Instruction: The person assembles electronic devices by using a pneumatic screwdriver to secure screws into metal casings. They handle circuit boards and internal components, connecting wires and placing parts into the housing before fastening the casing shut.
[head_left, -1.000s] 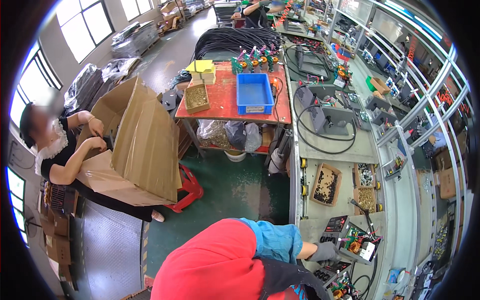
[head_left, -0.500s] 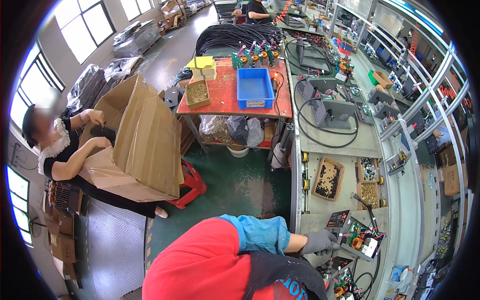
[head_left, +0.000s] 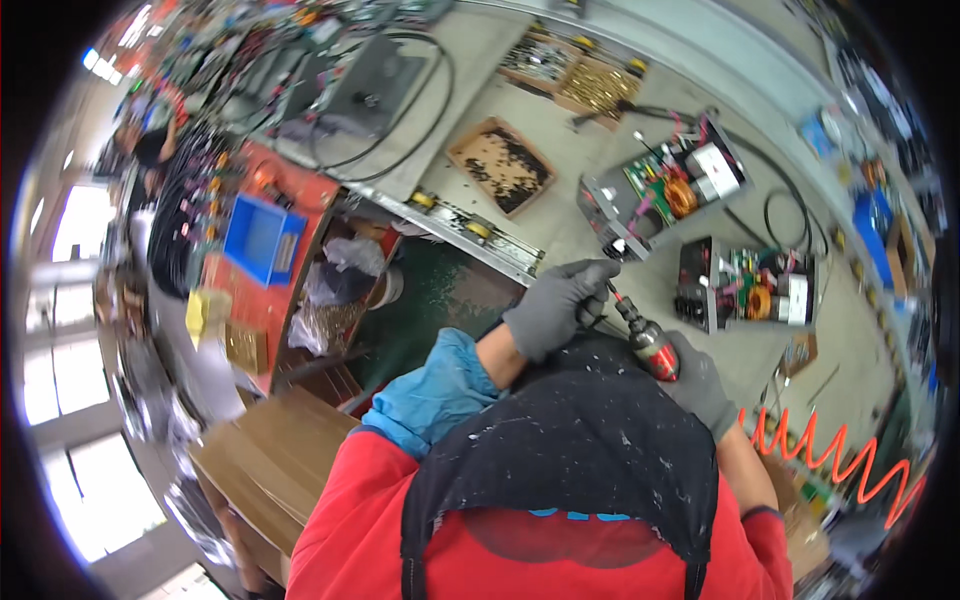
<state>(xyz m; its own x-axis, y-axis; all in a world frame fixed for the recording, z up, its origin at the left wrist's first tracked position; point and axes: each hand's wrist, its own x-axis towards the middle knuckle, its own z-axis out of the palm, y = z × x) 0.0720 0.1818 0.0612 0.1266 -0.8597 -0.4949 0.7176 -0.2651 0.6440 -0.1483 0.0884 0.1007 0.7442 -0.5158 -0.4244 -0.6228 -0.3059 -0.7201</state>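
Against half a second ago, the view has swung round. The bench (head_left: pixel 855 350) now spreads ahead and to the right of the right hand's grip. The red table (head_left: pixel 300 190) now lies well off to its left, and the big cardboard box (head_left: pixel 270 460) sits behind and to the left of the grip. The near open grey unit (head_left: pixel 660 185), its circuit board showing, now stands just ahead of both hands. The gloved left hand (head_left: pixel 550 315), which was at that unit's edge, is now close to the body, fingertips drawn together near the unit's knobs; whether they pinch something or touch the unit, I cannot tell. The gloved right hand (head_left: pixel 700 385) is now in clear view, clamped round a red-and-black driver (head_left: pixel 652 350) whose tip points ahead and left, beside the left fingertips.

Of the rest, the dark apron (head_left: pixel 580 430) fills the space between the two forearms. A second open unit (head_left: pixel 750 285) stands ahead and to the right of the grip, beside the first, narrowing the room there. An orange coiled hose (head_left: pixel 838 455) runs to the right of the grip. A black cable (head_left: pixel 795 185) curves past both units on their far side. Farther ahead and to the left, past the left hand, is a cardboard tray (head_left: pixel 482 148) of small black parts; brass-coloured parts (head_left: pixel 602 87) lie beyond the near unit.
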